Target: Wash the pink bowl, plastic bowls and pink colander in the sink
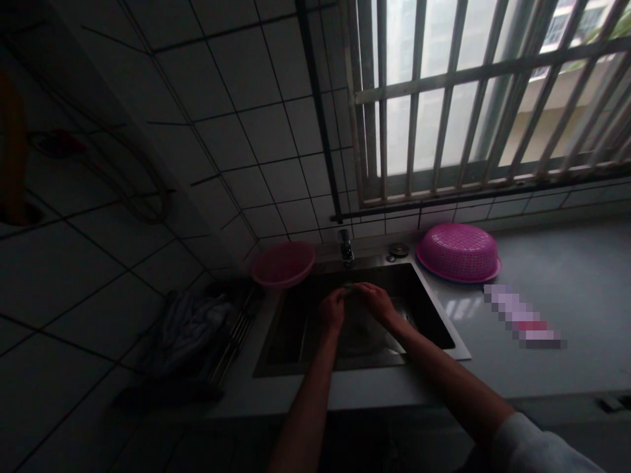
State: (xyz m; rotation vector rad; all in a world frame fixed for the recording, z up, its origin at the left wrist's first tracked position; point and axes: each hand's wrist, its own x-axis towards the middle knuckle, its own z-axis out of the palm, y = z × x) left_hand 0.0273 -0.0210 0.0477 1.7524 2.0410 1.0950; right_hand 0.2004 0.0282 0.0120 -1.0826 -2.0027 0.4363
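Note:
My left hand (333,309) and my right hand (375,301) meet over the metal sink (282,335), just below the faucet (346,249). Both have their fingers closed around a small, dull, greyish thing (349,288) held between them. It is too dark and small to tell its kind. Beneath the hands, the sink's bottom has a wet shine.
A pink basin (284,264) rests at the sink's back left corner. On the counter (591,276) to the right lies an upturned pink mesh basket (461,253), with a blurred-out packet-like shape nearby. A crumpled cloth (194,322) and a rack (239,335) are at left.

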